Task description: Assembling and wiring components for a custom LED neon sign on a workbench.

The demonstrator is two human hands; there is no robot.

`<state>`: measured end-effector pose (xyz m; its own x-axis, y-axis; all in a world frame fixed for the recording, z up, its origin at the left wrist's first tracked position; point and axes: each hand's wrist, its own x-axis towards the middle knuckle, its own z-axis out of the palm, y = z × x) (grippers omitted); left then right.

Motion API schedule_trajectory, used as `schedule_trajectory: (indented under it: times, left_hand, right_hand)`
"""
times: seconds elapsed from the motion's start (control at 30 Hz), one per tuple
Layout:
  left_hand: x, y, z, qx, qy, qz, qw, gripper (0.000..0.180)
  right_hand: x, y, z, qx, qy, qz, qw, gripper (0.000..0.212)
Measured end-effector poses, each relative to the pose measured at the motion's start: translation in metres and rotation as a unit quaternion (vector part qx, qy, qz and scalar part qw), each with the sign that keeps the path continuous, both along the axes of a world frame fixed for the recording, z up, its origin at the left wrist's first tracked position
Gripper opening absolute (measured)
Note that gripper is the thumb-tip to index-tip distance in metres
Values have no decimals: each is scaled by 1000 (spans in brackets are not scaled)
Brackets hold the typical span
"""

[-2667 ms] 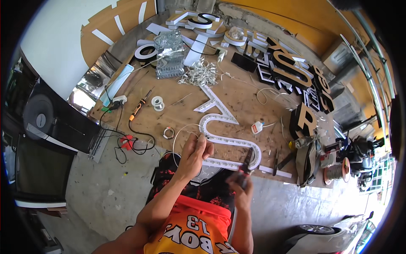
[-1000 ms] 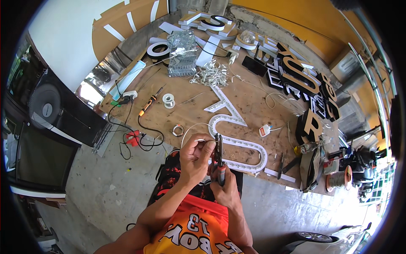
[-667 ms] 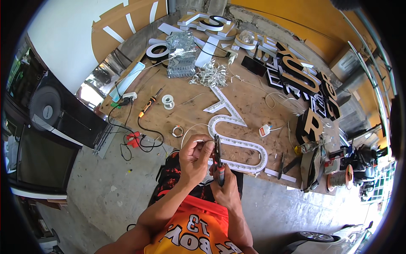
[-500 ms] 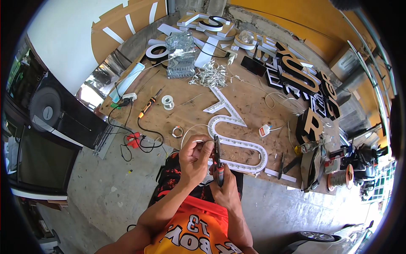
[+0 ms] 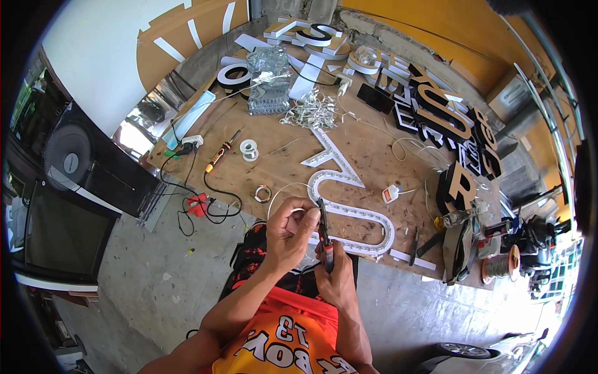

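Note:
My left hand (image 5: pixel 288 235) is closed, thumb and fingers pinched on the end of a thin white wire (image 5: pixel 278 192) that curves up toward the sign letters. My right hand (image 5: pixel 334 274) grips a pair of pliers (image 5: pixel 324 234) with red and black handles, jaws upward beside my left thumb. Whether the jaws touch the wire cannot be made out. Just beyond both hands, on the table, lie white-edged channel letters (image 5: pixel 391 232) joined in a row, lined with small LED modules. The near part of the letters is partly hidden behind the pliers and hands.
On the wooden table (image 5: pixel 355 146) are a soldering iron (image 5: pixel 219 157), a solder spool (image 5: pixel 248 150), a wire coil (image 5: pixel 262 194), a glue bottle (image 5: pixel 390 194) and a heap of LED modules (image 5: pixel 313 110). Black-sided letters (image 5: pixel 440 112) are piled at right; a knife (image 5: pixel 414 246) lies near the front edge.
Both hands stay close together with the same hold. The pliers have tilted slightly, and their handles have shifted a little to the right. The whole view has moved very slightly.

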<state>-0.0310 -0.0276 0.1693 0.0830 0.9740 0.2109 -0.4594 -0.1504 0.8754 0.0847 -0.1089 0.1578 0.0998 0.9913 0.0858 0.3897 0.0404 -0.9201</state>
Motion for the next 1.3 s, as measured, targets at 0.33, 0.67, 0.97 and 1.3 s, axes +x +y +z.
schedule_trajectory:
  times: [0.33,0.67,0.97,1.3]
  left_hand:
    - [-20,17,-15,112,255,-116,953,55]
    - [-2,-1,-56,49,248,42,967,54]
    - [-34,25,8,-27,110,-266,957,26]
    - [-44,51,15,18,191,-437,879,29]
  right_hand:
    - [15,-18,-6,-40,40,-2,998,28]
    - [15,-23,-25,-50,201,-118,971,19]
    - [41,-30,-27,-32,189,12,981,29]
    - [28,-20,-6,-46,115,115,986,39]
